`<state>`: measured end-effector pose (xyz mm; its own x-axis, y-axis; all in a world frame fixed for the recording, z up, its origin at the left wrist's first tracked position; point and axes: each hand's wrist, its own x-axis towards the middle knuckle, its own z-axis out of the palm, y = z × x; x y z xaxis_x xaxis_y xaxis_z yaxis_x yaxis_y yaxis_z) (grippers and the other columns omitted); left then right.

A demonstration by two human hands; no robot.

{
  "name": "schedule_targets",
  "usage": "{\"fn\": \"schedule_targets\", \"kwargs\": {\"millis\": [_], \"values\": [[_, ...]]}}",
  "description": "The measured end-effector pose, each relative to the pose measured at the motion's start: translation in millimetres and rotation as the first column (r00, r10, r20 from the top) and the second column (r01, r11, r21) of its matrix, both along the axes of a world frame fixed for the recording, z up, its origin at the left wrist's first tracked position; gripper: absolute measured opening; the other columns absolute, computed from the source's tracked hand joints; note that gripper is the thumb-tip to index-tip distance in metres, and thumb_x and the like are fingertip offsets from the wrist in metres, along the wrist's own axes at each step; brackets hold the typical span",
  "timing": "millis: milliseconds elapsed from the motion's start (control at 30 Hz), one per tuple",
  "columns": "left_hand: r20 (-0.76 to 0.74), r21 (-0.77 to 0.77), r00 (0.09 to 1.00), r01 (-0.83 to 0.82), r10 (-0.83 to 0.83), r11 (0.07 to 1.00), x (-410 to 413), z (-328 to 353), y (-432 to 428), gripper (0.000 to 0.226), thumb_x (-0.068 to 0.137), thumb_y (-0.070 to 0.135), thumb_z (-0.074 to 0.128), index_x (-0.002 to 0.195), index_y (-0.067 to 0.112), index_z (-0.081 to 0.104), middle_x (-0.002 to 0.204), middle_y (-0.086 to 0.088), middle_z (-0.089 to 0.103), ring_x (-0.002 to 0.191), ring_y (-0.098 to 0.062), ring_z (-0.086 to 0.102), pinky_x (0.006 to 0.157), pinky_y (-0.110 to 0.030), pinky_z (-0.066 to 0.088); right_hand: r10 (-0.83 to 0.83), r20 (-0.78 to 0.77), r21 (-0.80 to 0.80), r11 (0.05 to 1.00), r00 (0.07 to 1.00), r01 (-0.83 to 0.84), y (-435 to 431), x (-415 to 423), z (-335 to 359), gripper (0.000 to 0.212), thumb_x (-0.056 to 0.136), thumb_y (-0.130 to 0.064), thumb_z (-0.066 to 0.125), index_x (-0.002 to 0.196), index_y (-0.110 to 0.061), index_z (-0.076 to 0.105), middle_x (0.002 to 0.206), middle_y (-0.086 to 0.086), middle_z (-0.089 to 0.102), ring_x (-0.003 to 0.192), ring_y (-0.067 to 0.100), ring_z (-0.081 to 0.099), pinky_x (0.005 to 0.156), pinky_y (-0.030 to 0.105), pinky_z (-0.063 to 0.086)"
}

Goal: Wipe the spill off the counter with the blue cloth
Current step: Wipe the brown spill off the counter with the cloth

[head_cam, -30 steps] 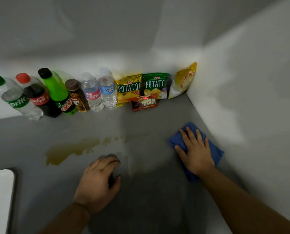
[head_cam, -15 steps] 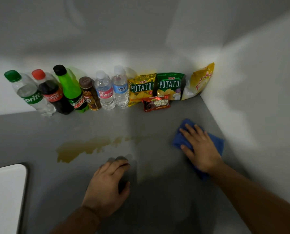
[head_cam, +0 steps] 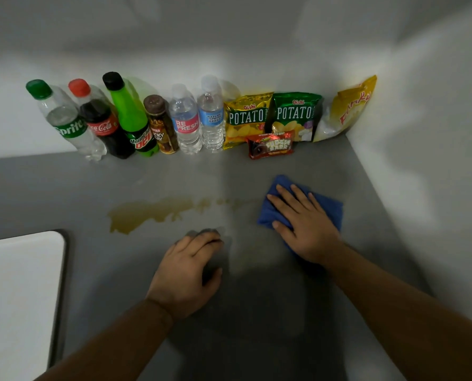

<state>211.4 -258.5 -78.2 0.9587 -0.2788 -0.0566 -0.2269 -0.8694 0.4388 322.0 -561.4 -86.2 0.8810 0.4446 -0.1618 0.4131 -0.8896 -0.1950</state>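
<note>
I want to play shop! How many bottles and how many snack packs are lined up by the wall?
Soda bottles: 3, the Sprite, the Coca-Cola, the Mountain Dew
Brown drink bottle: 1
Water bottles: 2, the Refresh and the Nature's Spring
Potato chip bags: 2, yellow and green
Yellow snack bag: 1
Fudgee Barr pack: 1
Total: 10

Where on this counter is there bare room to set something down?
Free: the strip between the bottles and the spill, and the counter between the white board and the left hand. Crowded: the back wall, lined with bottles and snack bags.
</note>
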Motion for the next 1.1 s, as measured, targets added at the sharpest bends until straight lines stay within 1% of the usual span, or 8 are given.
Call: {"fn": "schedule_targets", "kwargs": {"millis": [100,300,400,467,633,867,967,1100], "values": [[0.007,0.009,1.000,0.014,-0.014,1.000,1,0,2,0.052,0.090,0.048,0.057,0.138,0.029,0.054,0.148,0.008,0.051,0.130,-0.022,0.051,0.109,-0.042,0.045,-0.016,0.002,0.004,1.000,1.000,0.016,-35,6,1,0.065,0.101,-0.060,0.027,0.162,-0.038,0.022,0.172,-0.011,0.014,0.159,0.018,0.006,0.127,0.051,0.009],[0.015,0.010,0.999,0.050,-0.050,0.999,2,0,3,0.054,0.093,0.048,0.055,0.141,0.025,0.052,0.150,0.005,0.049,0.134,-0.025,0.048,0.111,-0.045,0.042,-0.325,0.025,-0.089,0.941,0.945,0.326,-3,38,-3,0.066,0.105,-0.057,0.024,0.164,-0.030,0.014,0.174,0.000,0.005,0.159,0.033,0.002,0.127,0.057,0.003],[0.034,0.014,0.995,0.098,-0.098,0.995,-4,0,5,0.057,0.095,0.049,0.054,0.145,0.022,0.050,0.155,0.002,0.045,0.143,-0.026,0.041,0.116,-0.045,0.037,-0.242,0.031,-0.068,0.967,0.970,0.244,25,12,-3,0.067,0.104,-0.059,0.019,0.164,-0.030,0.015,0.174,0.001,0.008,0.159,0.033,0.003,0.127,0.056,0.003],[0.123,-0.003,0.986,0.116,-0.115,0.993,-13,-2,12,0.055,0.096,0.046,0.056,0.142,0.017,0.054,0.154,-0.004,0.048,0.144,-0.028,0.042,0.117,-0.048,0.035,-0.144,0.035,-0.026,0.989,0.989,0.145,33,-20,-1,0.068,0.103,-0.060,0.019,0.164,-0.030,0.021,0.173,0.000,0.013,0.159,0.031,0.005,0.127,0.055,0.005],[0.251,-0.036,0.967,0.042,-0.032,0.998,-32,-8,46,0.048,0.094,0.042,0.060,0.132,0.013,0.062,0.147,-0.006,0.055,0.139,-0.029,0.049,0.114,-0.050,0.039,-0.006,0.057,0.049,0.999,0.998,0.003,1,-75,-6,0.063,0.102,-0.056,0.036,0.160,-0.032,0.033,0.171,-0.007,0.024,0.159,0.022,0.014,0.125,0.055,0.016],[0.205,0.001,0.978,0.038,-0.038,0.999,-34,-12,56,0.050,0.093,0.046,0.057,0.131,0.013,0.061,0.142,-0.007,0.057,0.134,-0.031,0.051,0.114,-0.047,0.038,-0.351,0.051,-0.015,0.936,0.935,0.352,42,-51,-7,0.067,0.103,-0.058,0.024,0.164,-0.032,0.020,0.174,-0.002,0.011,0.159,0.031,0.005,0.126,0.058,0.006],[0.189,-0.002,0.982,0.031,-0.030,1.000,-34,-13,58,0.049,0.093,0.047,0.056,0.131,0.016,0.061,0.144,-0.004,0.056,0.134,-0.030,0.050,0.113,-0.046,0.039,-0.292,0.048,-0.025,0.956,0.955,0.294,77,-74,-7,0.068,0.102,-0.059,0.021,0.164,-0.031,0.018,0.174,-0.001,0.009,0.159,0.031,0.003,0.126,0.057,0.006],[0.207,-0.012,0.978,0.019,-0.016,1.000,-34,-14,58,0.047,0.090,0.045,0.061,0.127,0.016,0.063,0.143,-0.004,0.057,0.133,-0.028,0.051,0.114,-0.043,0.039,-0.039,0.011,0.071,0.997,0.999,0.039,63,-127,-6,0.063,0.104,-0.058,0.034,0.162,-0.036,0.026,0.172,-0.010,0.015,0.160,0.021,0.003,0.127,0.051,0.006]]}}
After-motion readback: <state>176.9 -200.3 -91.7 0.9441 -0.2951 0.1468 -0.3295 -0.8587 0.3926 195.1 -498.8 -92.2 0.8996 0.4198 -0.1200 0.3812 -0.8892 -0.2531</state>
